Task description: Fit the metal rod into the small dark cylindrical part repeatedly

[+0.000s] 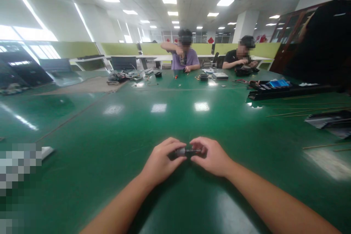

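Note:
A small dark cylindrical part (181, 151) with a ridged section and a thin shaft lies level between my two hands, in the lower middle of the view. My left hand (164, 159) is closed round its thicker grey-black end, with thumb below and fingers above. Around the shaft end curves my right hand (212, 156), its thumb and forefinger apart from each other. Whether its inner fingers touch the shaft tip, I cannot tell. Both hands are just over the green tabletop (131, 128).
A black tray (263, 93) with a blue packet (279, 83) stands at the right, near thin brass-coloured rods (296, 112). Across the table, a person in purple (189, 58) and another in black (233, 58) handle small items. A blurred white object (47, 151) lies at left.

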Available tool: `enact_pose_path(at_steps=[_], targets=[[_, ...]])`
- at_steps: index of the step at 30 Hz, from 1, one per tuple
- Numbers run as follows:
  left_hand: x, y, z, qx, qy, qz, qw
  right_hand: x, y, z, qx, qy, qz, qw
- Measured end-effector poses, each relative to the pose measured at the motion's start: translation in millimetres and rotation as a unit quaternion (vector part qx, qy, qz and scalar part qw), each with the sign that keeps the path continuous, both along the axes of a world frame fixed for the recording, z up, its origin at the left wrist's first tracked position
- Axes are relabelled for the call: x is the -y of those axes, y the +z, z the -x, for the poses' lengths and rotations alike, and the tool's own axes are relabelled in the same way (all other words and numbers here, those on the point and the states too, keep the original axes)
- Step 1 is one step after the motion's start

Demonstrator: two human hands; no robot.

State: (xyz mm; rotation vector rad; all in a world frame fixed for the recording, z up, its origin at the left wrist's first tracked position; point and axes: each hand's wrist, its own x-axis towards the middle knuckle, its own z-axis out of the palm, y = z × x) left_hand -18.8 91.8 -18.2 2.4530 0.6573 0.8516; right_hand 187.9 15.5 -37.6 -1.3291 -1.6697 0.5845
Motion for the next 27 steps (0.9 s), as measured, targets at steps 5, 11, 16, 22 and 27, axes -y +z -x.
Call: enact_pose_path(at_steps=[5, 11, 16, 22, 27], targets=[[3.4, 0.3, -0.6, 0.006, -0.012, -0.005, 1.000, 1.0, 0.9, -0.9, 0.047, 0.014, -0.019, 0.999], [4.8, 2.6, -0.6, 0.005, -0.019, -0.002, 1.000, 2.5, 0.0, -0.3, 0.070, 0.020, -0.033, 0.997], [6.6, 4.4, -1.0, -0.011, -0.027, 0.003, 1.000, 3.1, 2.5, 0.7, 0.073, 0.019, -0.038, 0.996], [5.2, 3.4, -1.3, -0.010, -0.018, 0.002, 1.000, 5.1, 5.5, 1.5, 0.068, 0.035, -0.037, 0.996], [5.1, 2.4, -1.5, -0.013, -0.017, 0.004, 1.000, 3.8, 2.8, 1.3, 0.065, 0.039, -0.041, 0.996]])
